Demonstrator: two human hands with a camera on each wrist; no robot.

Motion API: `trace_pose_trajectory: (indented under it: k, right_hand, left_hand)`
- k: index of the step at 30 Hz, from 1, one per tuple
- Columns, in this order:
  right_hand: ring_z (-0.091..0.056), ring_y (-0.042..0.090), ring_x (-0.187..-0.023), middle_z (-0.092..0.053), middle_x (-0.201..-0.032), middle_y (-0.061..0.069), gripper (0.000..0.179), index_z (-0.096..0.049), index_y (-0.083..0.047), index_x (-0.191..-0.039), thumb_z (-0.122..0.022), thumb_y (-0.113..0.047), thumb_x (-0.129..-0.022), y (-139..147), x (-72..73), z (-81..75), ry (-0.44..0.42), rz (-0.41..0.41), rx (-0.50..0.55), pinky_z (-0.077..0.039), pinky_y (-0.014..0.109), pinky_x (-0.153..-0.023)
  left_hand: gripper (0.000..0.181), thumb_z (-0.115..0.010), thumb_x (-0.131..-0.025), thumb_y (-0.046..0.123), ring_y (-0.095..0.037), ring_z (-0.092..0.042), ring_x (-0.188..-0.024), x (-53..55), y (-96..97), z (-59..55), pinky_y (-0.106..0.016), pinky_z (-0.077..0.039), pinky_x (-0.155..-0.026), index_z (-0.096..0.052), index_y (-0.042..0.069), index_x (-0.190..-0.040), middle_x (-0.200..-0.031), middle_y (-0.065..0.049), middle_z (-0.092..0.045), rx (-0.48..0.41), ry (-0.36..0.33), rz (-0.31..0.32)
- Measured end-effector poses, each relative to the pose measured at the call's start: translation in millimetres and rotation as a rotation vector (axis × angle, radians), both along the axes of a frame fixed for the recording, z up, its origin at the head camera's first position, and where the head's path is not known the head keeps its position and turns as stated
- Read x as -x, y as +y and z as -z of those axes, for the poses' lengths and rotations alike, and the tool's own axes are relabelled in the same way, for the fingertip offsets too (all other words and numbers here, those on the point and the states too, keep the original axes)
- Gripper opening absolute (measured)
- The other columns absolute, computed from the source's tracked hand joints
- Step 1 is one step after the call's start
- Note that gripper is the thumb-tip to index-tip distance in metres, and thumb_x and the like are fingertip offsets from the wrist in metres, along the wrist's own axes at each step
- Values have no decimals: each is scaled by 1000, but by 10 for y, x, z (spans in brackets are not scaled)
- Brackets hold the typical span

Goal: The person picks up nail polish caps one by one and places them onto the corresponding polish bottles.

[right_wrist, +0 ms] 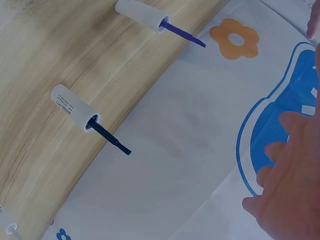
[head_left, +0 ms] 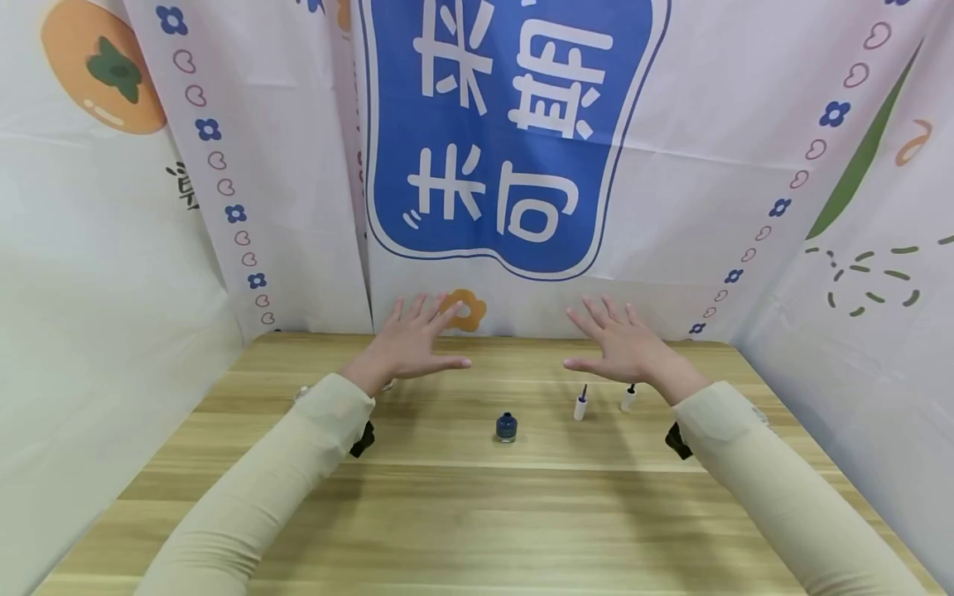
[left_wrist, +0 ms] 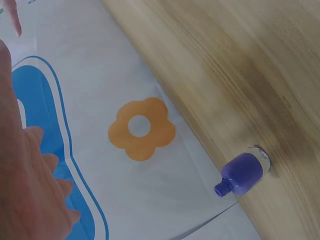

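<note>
My left hand hovers over the far left of the table, fingers spread and holding nothing. Across from it, my right hand is also spread and free of any object. A dark blue nail polish bottle stands uncapped between the forearms. In the left wrist view an uncapped purple nail polish bottle stands near the back edge; in the head view the left hand mostly hides it. Near the right hand stand two white brush caps, brushes upward: one with a purple brush, one with a dark brush.
A clear bottle top peeks out beside the left sleeve. Another white cap is cut off at the right wrist view's corner. Printed cloth hangs behind and beside the wooden table.
</note>
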State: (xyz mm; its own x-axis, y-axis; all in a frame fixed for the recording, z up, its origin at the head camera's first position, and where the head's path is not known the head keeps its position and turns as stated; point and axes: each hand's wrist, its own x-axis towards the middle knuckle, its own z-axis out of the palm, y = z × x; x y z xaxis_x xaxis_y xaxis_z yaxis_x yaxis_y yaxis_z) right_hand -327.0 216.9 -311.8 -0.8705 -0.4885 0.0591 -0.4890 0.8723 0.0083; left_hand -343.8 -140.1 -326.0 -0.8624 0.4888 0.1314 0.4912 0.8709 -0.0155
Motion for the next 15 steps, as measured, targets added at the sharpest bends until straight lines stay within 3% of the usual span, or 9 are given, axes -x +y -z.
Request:
trace_pose_trajectory:
  k: [8,15]
  right_hand:
    - [3,41,-144,-3,-161,16,86,-13,-18,-157,-46,-65,-93,65,-62,-70,1,-3,57,5,61,-113]
    - [2,42,-144,-3,-160,17,84,-11,-15,-157,-49,-59,-95,180,-156,-125,-3,14,156,0,61,-113]
  left_hand:
    - [99,-37,-82,83,-39,-1,-144,-21,-9,-54,-62,2,-113,-4,28,-157,-161,-5,5,-36,-2,5]
    - [97,-41,-85,79,-39,-6,-145,-84,-45,-68,-60,1,-113,-4,27,-157,-161,-6,3,-144,-31,33]
